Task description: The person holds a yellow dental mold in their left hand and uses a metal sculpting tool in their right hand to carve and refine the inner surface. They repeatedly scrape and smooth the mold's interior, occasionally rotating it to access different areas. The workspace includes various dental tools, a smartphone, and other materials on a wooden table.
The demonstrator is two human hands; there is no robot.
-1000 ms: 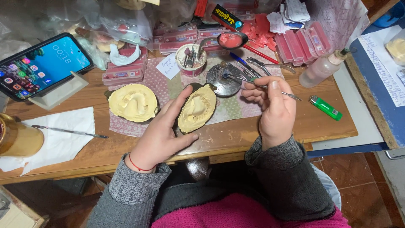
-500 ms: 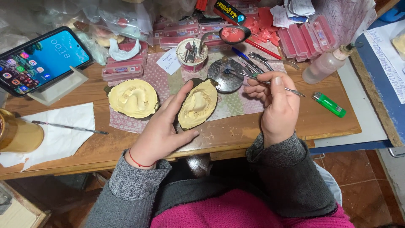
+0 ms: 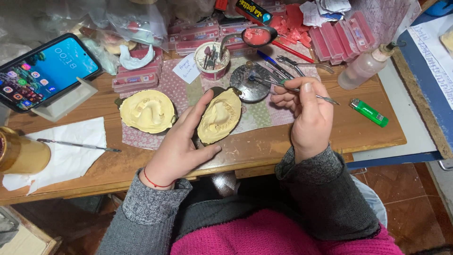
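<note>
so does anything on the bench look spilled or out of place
Nothing looks spilled or broken. The worktop is crowded at the back with pink wax pieces and boxes. The left hand holds a yellow dental mould, the right hand a thin metal tool.

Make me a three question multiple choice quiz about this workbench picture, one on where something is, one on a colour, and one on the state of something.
1. Where does the second cream dental mould lie?
A. left of the held mould
B. on the phone
C. inside the cup

2. What colour is the lighter?
A. red
B. green
C. black

3. What is the left hand doing?
A. lying flat and empty
B. gripping the bottle
C. holding a cream mould tilted up

Answers:
1. A, it rests on the patterned cloth to the left.
2. B, its body is bright green.
3. C, thumb and fingers clasp the mould while the right hand holds a thin metal tool.
</note>
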